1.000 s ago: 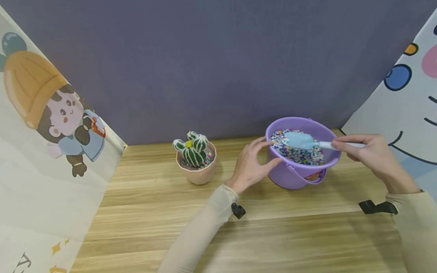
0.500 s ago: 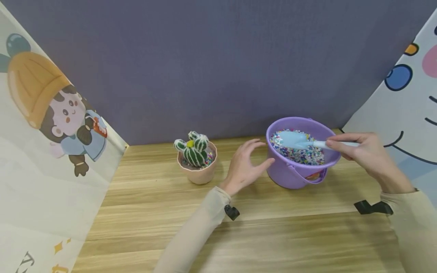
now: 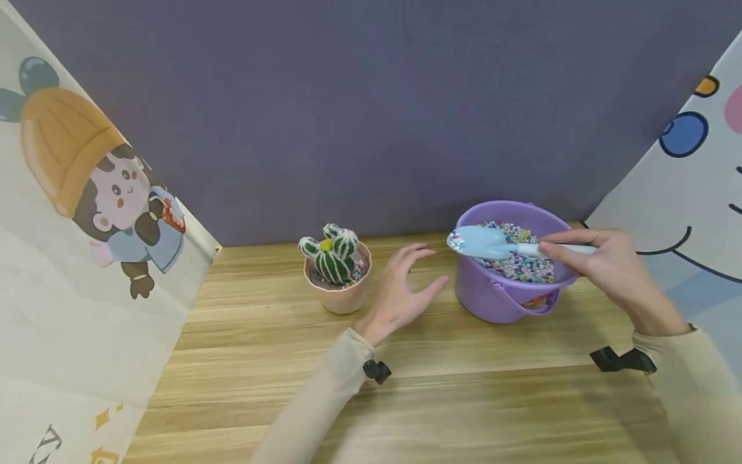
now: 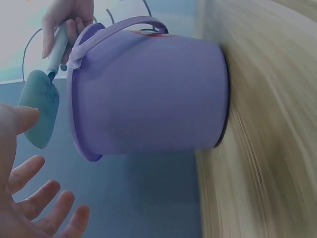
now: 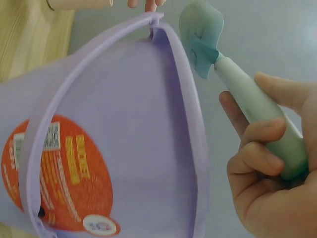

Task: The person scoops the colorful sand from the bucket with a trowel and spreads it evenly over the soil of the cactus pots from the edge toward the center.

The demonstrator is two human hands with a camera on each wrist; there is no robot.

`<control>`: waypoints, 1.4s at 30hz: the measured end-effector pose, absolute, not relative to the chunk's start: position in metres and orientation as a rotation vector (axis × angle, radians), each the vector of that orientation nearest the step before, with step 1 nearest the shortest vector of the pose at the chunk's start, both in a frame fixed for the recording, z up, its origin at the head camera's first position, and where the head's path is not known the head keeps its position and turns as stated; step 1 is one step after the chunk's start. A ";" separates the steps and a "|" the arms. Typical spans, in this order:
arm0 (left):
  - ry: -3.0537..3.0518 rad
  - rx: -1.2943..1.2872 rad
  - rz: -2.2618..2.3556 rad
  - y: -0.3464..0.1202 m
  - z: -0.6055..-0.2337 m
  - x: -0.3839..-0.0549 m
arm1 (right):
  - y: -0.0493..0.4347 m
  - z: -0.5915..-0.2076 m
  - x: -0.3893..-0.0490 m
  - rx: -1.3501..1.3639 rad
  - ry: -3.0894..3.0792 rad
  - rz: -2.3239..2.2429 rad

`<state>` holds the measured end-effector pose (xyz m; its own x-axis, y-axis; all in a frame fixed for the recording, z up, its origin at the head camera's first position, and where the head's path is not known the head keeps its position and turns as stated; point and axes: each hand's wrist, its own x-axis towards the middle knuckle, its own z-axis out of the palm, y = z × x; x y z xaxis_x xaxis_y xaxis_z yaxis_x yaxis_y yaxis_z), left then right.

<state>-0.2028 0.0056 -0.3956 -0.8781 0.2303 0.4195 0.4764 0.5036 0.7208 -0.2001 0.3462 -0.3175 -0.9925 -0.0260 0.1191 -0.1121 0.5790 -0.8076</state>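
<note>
My right hand point(image 3: 599, 264) grips the white handle of a light blue toy trowel point(image 3: 484, 242), fingers curled round it in the right wrist view. The trowel is held above a purple bucket point(image 3: 493, 299), its tip out past the left rim with a few small beads on it. Multicoloured beads point(image 3: 524, 270) fill part of the bucket. My left hand point(image 3: 397, 293) is held between bucket and flowerpot, fingers spread and holding nothing. Left of it stands a peach flowerpot point(image 3: 342, 299) with a knitted green and white cactus point(image 3: 333, 264) and some coloured beads inside.
Everything stands on a wood-grain table point(image 3: 243, 380). A dark grey-blue panel point(image 3: 371, 116) rises behind it. Cartoon-printed boards stand at the left point(image 3: 69, 309) and right. The bucket's handle point(image 5: 49, 109) hangs down over its front, across an orange label point(image 5: 74, 183).
My left hand has let go of the bucket rim and moved left towards the flowerpot. The trowel has risen from the beads and shifted left, its tip now past the rim.
</note>
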 end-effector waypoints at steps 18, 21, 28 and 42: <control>-2.317 -0.567 -1.276 -0.041 -0.406 -0.187 | 0.303 -0.320 -0.201 0.257 -2.678 1.396; -2.292 -0.555 -1.264 -0.049 -0.409 -0.186 | 0.296 -0.324 -0.202 0.294 -2.641 1.401; -2.241 -0.583 -1.290 -0.070 -0.417 -0.181 | 0.280 -0.329 -0.201 0.368 -2.625 1.458; -2.134 -0.564 -1.244 -0.129 -0.424 -0.178 | 0.242 -0.322 -0.193 0.444 -2.612 1.390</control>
